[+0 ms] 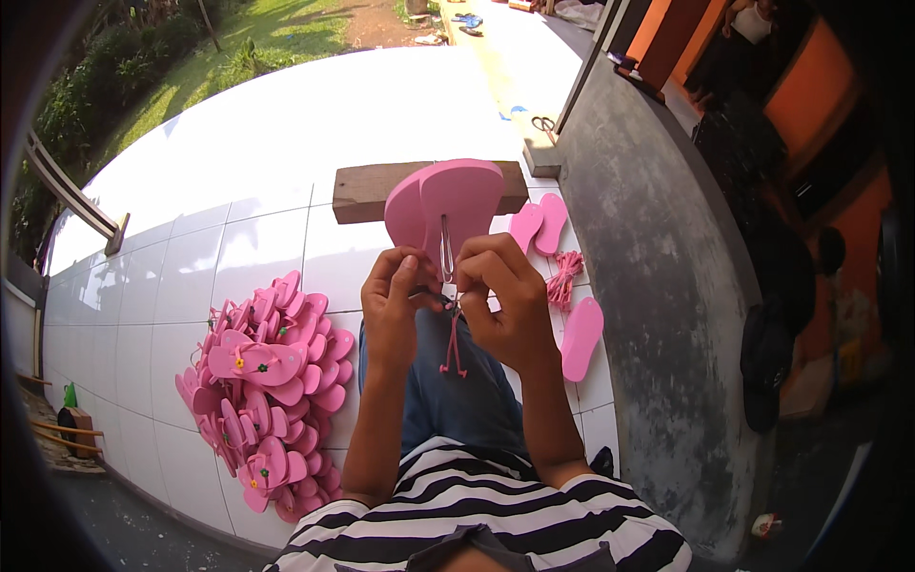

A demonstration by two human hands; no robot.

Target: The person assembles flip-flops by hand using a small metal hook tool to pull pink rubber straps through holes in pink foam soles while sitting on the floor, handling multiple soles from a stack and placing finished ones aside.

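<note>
My left hand (392, 303) and my right hand (507, 303) meet in front of my lap, both closed in a pinch. Between their fingertips is a thin pink sandal strap (453, 343), its two plugged ends hanging down. A small dark bit shows by the left fingertips, too small to make out. Just beyond my hands, two pink sandal soles (463, 197) lean together against a wooden block (360, 195). A slim metal loop-shaped tool (445, 250) stands out from the nearer sole towards me.
At left on the white tiles lies a big heap of pink flip-flops (276, 367). Right of me are loose pink soles (582, 340) and a bundle of pink straps (564, 279). Scissors (544, 126) rest on a ledge beside the grey wall (648, 286). A person (748, 29) is at upper right.
</note>
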